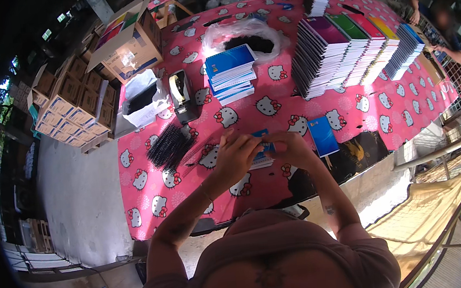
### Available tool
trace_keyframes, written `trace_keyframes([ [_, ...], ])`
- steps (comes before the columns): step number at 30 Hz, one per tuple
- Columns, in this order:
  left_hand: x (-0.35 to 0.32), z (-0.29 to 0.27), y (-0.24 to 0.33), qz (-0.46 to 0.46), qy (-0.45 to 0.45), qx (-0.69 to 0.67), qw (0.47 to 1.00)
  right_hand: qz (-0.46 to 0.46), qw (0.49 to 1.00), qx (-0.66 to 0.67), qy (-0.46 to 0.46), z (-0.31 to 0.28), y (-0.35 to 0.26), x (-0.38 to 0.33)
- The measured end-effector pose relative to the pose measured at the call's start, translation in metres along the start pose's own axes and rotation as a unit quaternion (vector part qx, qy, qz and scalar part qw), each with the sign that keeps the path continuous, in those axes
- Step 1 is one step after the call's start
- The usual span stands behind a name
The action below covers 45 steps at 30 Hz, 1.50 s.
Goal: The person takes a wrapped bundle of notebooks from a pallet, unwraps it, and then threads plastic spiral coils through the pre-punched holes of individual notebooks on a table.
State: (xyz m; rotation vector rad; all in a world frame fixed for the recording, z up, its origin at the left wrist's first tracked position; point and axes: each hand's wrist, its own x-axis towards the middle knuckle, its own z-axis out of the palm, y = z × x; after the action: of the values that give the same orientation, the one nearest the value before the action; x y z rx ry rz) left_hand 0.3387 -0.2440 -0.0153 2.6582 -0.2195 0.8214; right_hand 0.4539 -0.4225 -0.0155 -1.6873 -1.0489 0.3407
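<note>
A small blue-covered notebook (265, 147) with white pages lies in front of me, partly covered by my hands. My left hand (237, 155) is closed at its left side, fingers bent over the cover. From the other side my right hand (289, 148) pinches at the notebook's upper right edge; its fingertips are partly hidden. Left of my hands, a pile of black spiral binding coils (170, 146) rests on the cloth. To the right lies a single blue notebook (323, 136). Beyond my hands stands a stack of blue notebooks (230, 71).
A pink patterned cloth (147, 209) covers the table. Tall rows of spiral notebooks (320, 58) stand back right. A tape dispenser (181, 95), a lined box of coils (144, 98) and a cardboard carton (129, 50) sit left. A plastic bag (272, 30) holds black coils. Co-workers are at the far side.
</note>
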Motion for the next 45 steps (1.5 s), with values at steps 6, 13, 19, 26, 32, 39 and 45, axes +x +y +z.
trace_keyframes([
  [6,0.005,0.0,-0.001,0.011,-0.016,0.006,1.0,0.004,0.998,0.062,-0.032,-0.016,0.025,0.007],
  [13,0.008,-0.006,0.004,0.003,-0.038,-0.019,0.999,-0.032,0.995,-0.081,-0.042,-0.009,0.019,0.013],
  [19,0.032,-0.031,0.017,0.014,-0.059,-0.117,0.991,-0.027,0.982,0.126,0.141,0.008,-0.026,-0.007],
  [26,0.117,-0.028,-0.075,-0.012,0.108,-0.028,0.994,-0.068,0.941,-0.272,0.189,-0.066,-0.001,-0.044],
  [32,0.135,0.01,-0.14,0.047,0.011,0.183,0.982,0.051,0.903,-0.427,0.02,-0.069,0.114,-0.109],
  [39,0.137,0.001,-0.14,0.053,0.069,0.203,0.975,0.039,0.958,-0.258,0.121,-0.044,0.078,-0.048],
  [45,0.03,0.003,-0.018,0.003,-0.103,-0.086,0.991,0.011,0.988,-0.102,0.119,-0.003,0.052,-0.05],
])
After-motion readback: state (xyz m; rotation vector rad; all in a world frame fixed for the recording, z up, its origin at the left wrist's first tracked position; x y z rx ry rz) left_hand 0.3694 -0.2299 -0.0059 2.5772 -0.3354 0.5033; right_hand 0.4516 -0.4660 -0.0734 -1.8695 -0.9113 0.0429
